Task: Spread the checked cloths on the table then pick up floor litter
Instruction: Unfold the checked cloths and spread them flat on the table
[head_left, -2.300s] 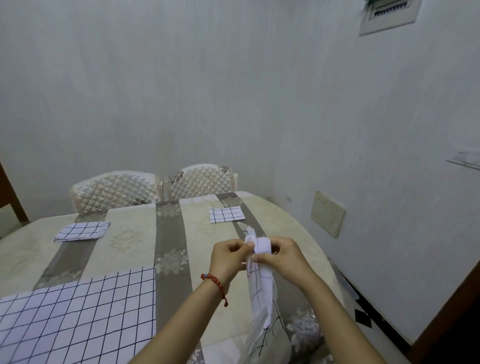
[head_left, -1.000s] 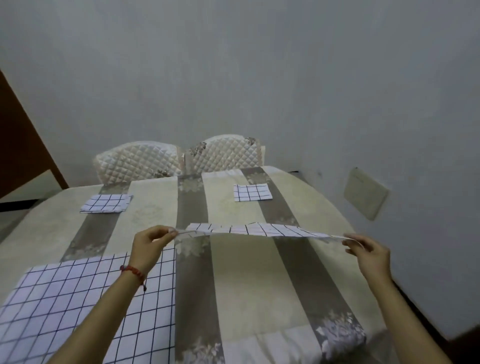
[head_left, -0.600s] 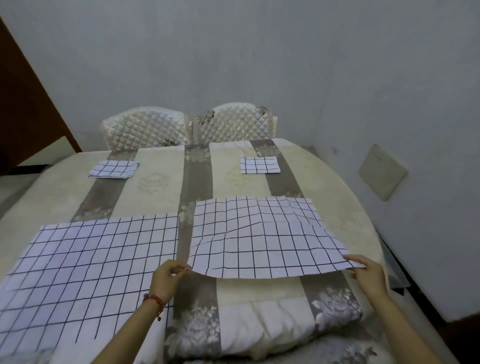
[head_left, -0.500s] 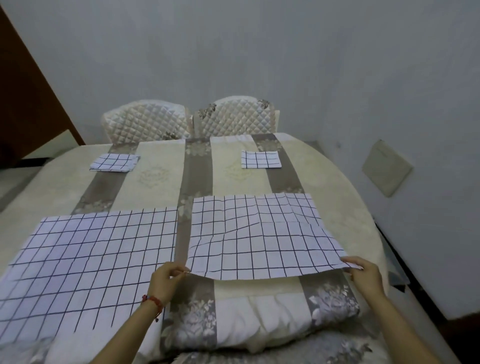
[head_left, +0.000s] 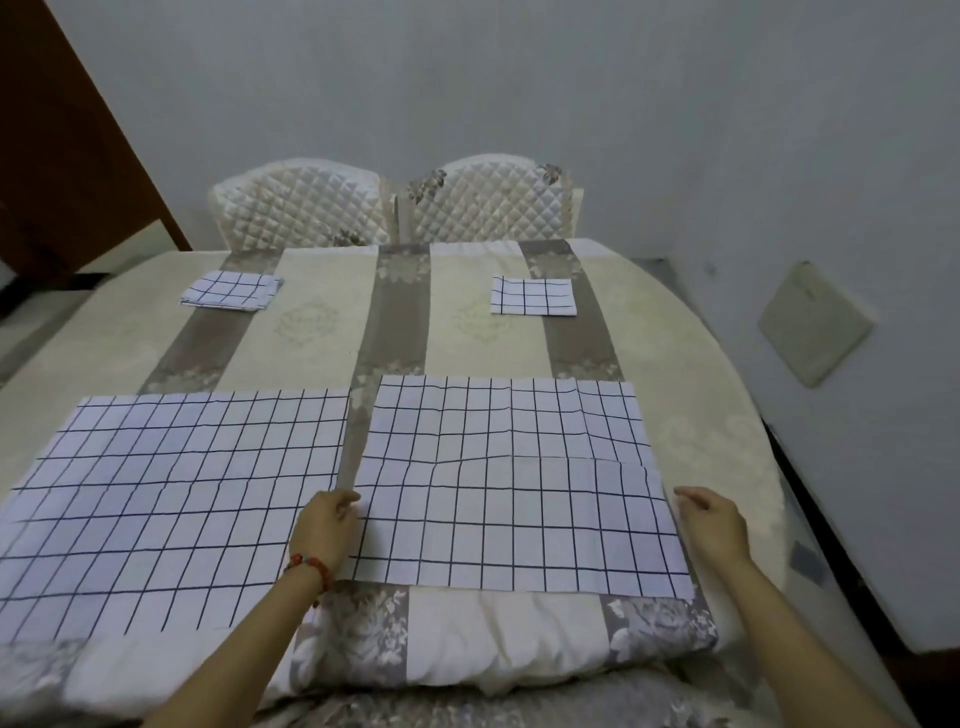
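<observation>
Table now under the flattened right cloth, released; both hands' fingers loosely curled, empty.

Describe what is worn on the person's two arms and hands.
Both forearms are bare, with no sleeves in view. The left hand has a red beaded bracelet with a few darker beads at the wrist. The right hand shows no jewellery or glove.
</observation>
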